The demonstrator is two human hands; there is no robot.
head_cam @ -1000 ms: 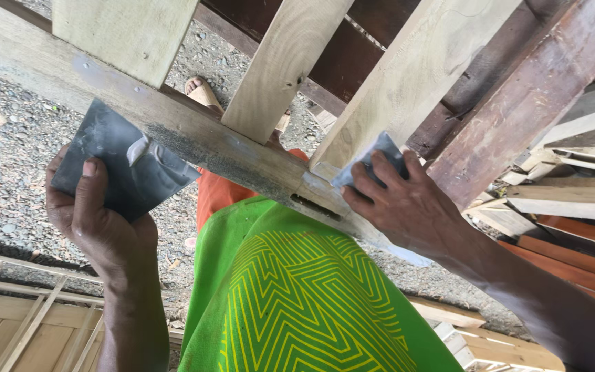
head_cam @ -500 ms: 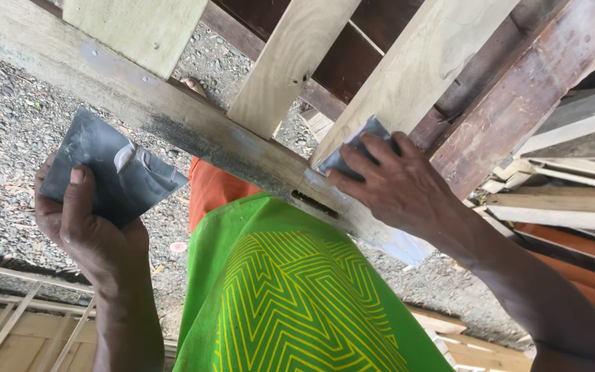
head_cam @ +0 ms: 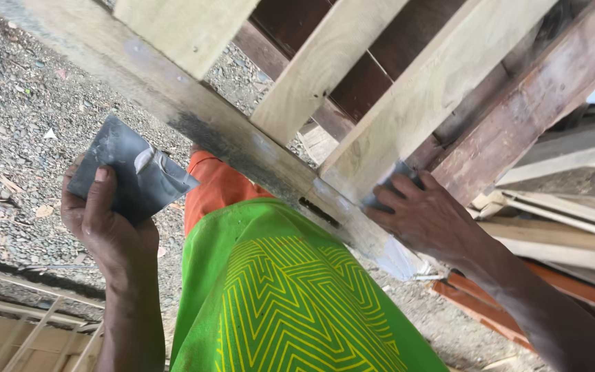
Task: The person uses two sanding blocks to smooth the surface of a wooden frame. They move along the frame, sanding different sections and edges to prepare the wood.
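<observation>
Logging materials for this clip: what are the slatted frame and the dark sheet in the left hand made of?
Slatted frame: bare, unfinished pale wood; grain shows, with a dark smudge along the lower rail.
Dark sheet in the left hand: thin, creased grey sheet, probably worn sandpaper.
Right hand presses a similar grey piece, mostly hidden.

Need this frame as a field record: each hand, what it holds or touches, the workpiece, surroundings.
left hand: grip on a folded grey sheet of sandpaper, held up clear of the wood
right hand: presses a small grey pad against a pale wooden slat
workpiece: slatted wooden frame, diagonal rail with dark grey smears
clothing: green patterned shirt, orange garment below
ground: gravel
right edge: stacked boards
</observation>
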